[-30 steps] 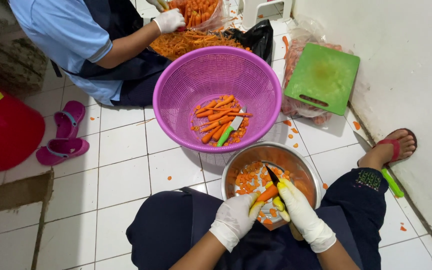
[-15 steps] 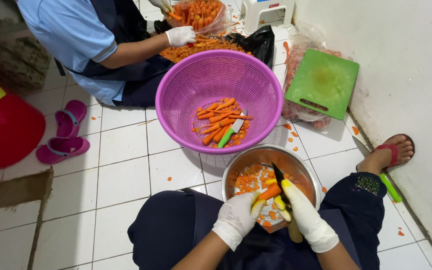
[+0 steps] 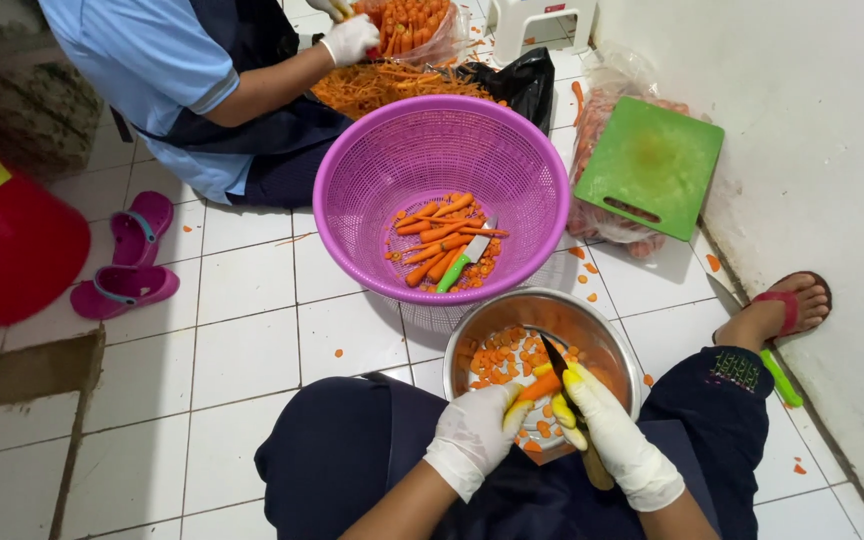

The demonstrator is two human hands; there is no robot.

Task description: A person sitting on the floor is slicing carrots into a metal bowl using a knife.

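Observation:
My left hand [image 3: 474,436], in a white glove, grips a peeled carrot [image 3: 539,387] over a steel bowl [image 3: 472,330] with carrot slices in it. My right hand [image 3: 607,432], also gloved, holds a dark-bladed knife [image 3: 555,355] whose edge rests on the carrot's tip. Beyond the bowl stands a purple plastic basket [image 3: 382,150] holding several whole carrots [image 3: 434,238] and a green-handled knife [image 3: 463,259].
A second person [image 3: 202,90] in a blue shirt sits at the far side, gloved hands at a bag of carrots [image 3: 407,25] above a pile of peelings [image 3: 382,85]. A green cutting board [image 3: 649,165] leans on bagged carrots at right. Red tub [image 3: 7,245] and pink sandals [image 3: 127,260] at left.
My hands stayed over the steel bowl, working the knife along the carrot. The other person's hand moved within the carrot bag.

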